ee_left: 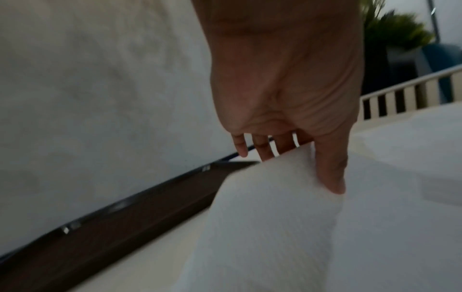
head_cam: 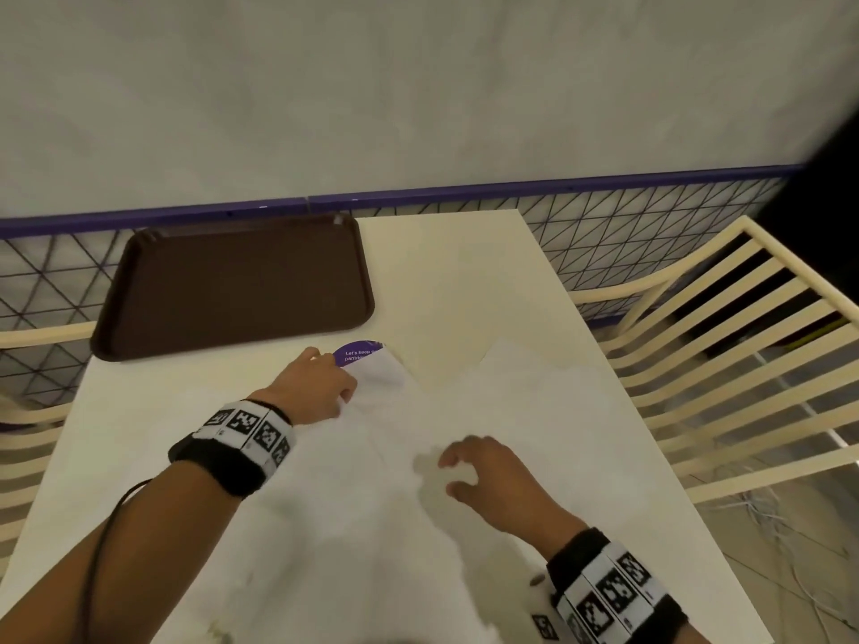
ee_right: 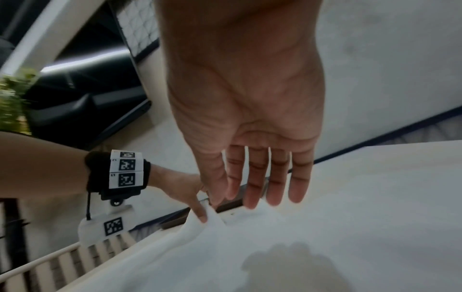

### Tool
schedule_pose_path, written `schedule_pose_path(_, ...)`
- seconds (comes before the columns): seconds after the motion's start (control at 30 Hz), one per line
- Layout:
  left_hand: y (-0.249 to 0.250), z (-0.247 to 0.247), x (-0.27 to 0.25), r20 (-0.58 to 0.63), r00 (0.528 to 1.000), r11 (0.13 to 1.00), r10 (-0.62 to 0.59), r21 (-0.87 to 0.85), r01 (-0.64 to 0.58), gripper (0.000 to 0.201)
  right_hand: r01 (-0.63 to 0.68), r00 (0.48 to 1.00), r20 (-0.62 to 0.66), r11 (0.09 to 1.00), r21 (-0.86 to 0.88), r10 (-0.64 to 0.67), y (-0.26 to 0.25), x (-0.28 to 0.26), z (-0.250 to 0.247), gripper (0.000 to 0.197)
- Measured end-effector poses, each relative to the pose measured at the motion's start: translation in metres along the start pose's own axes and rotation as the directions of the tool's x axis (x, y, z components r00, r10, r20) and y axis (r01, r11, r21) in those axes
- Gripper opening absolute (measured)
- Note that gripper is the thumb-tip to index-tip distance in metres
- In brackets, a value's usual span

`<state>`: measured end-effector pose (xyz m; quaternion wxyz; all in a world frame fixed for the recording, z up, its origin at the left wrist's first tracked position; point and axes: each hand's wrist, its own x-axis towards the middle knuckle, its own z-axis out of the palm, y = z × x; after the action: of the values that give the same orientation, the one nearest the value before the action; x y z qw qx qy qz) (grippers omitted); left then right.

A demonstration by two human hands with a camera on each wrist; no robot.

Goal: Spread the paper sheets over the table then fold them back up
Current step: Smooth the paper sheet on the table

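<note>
White paper sheets [head_cam: 353,495] lie spread over the cream table [head_cam: 455,281]; another sheet [head_cam: 525,378] lies to the right. My left hand [head_cam: 320,383] pinches a far corner of the paper [ee_left: 270,207] between thumb and fingers and lifts it, showing a purple printed patch [head_cam: 360,353]. The thumb [ee_left: 332,171] presses on the near face, with the fingers [ee_left: 265,150] behind. My right hand [head_cam: 483,471] hovers just above the sheet [ee_right: 300,247] with relaxed, nearly straight fingers [ee_right: 275,181], holding nothing. Its shadow falls on the paper.
A dark brown tray [head_cam: 237,285] sits at the table's far left by the wall. Cream slatted chairs stand at the right [head_cam: 725,364] and at the left [head_cam: 28,439]. A grid-patterned panel with a purple rail [head_cam: 465,190] runs behind the table.
</note>
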<state>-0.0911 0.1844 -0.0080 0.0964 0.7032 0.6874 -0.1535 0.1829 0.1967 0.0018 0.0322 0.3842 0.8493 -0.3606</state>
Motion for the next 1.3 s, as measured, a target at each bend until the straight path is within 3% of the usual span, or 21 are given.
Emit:
schedule_pose_path(0.1, 0.016, -0.023, -0.029, -0.051, 0.997, 0.994, 0.050, -0.090, -0.055, 0.014, 0.084, 0.993, -0.085, 0.996, 0.024, -0.082, -0.031, 0.018, -0.002, 0.062)
schedule_pose_path(0.17, 0.030, -0.042, -0.053, -0.080, 0.993, 0.980, 0.085, -0.171, -0.097, 0.017, 0.119, 0.991, -0.065, 0.992, 0.039, -0.116, -0.054, 0.028, 0.000, 0.070)
schedule_pose_path(0.3, 0.036, -0.070, -0.101, -0.158, 0.986, 0.921, -0.054, -0.389, -0.012, 0.013, 0.139, 0.990, 0.002, 0.990, 0.007, -0.139, -0.076, 0.035, 0.000, 0.033)
schedule_pose_path(0.4, 0.018, -0.075, -0.134, -0.187, 0.956, 0.779, -0.225, -0.624, 0.061, 0.004, 0.185, 0.982, 0.011, 0.975, 0.121, -0.187, -0.071, 0.031, -0.013, 0.019)
schedule_pose_path(0.53, 0.001, -0.061, -0.163, -0.153, 0.861, 0.484, -0.484, -0.867, 0.118, 0.007, 0.127, 0.989, 0.034, 0.937, 0.324, -0.145, -0.062, 0.022, -0.040, 0.013)
schedule_pose_path(0.6, 0.002, -0.051, -0.169, -0.142, 0.808, 0.360, -0.571, -0.928, 0.092, 0.011, 0.112, 0.993, -0.007, 0.927, 0.357, -0.117, -0.061, 0.020, -0.051, 0.008)
schedule_pose_path(0.7, 0.016, -0.043, -0.177, -0.166, 0.705, 0.224, -0.689, -0.975, -0.010, 0.012, 0.142, 0.981, -0.174, 0.940, 0.309, -0.091, -0.056, 0.013, -0.056, 0.006)
schedule_pose_path(0.8, 0.042, -0.040, -0.191, -0.195, 0.625, 0.116, -0.756, -0.979, -0.166, 0.013, 0.264, 0.915, -0.377, 0.923, 0.281, -0.147, -0.049, -0.013, -0.048, 0.021)
schedule_pose_path(0.83, 0.051, -0.036, -0.197, -0.194, 0.630, 0.081, -0.752, -0.976, -0.204, 0.015, 0.307, 0.895, -0.405, 0.917, 0.254, -0.187, -0.045, -0.023, -0.043, 0.026)
schedule_pose_path(0.9, 0.069, -0.023, -0.210, -0.167, 0.683, 0.018, -0.711, -0.975, -0.220, 0.022, 0.328, 0.892, -0.401, 0.910, 0.255, -0.210, -0.032, -0.041, -0.030, 0.027)
schedule_pose_path(0.97, 0.084, -0.001, -0.219, -0.122, 0.750, -0.024, -0.650, -0.983, -0.180, 0.030, 0.279, 0.923, -0.350, 0.903, 0.328, -0.158, -0.016, -0.052, -0.013, 0.027)
schedule_pose_path(1.07, 0.099, 0.037, -0.225, -0.004, 0.813, -0.068, -0.582, -0.996, -0.054, 0.033, 0.173, 0.962, -0.263, 0.905, 0.389, -0.071, 0.008, -0.059, 0.018, 0.050)
schedule_pose_path(1.17, 0.109, 0.065, -0.227, 0.076, 0.823, -0.079, -0.563, -0.996, 0.038, 0.029, 0.096, 0.982, -0.190, 0.911, 0.400, -0.020, 0.025, -0.061, 0.045, 0.061)
schedule_pose_path(1.3, 0.111, 0.082, -0.220, 0.131, 0.779, -0.160, -0.612, -0.986, 0.041, 0.022, 0.009, 0.992, -0.115, 0.914, 0.406, 0.042, 0.027, -0.060, 0.056, 0.041)
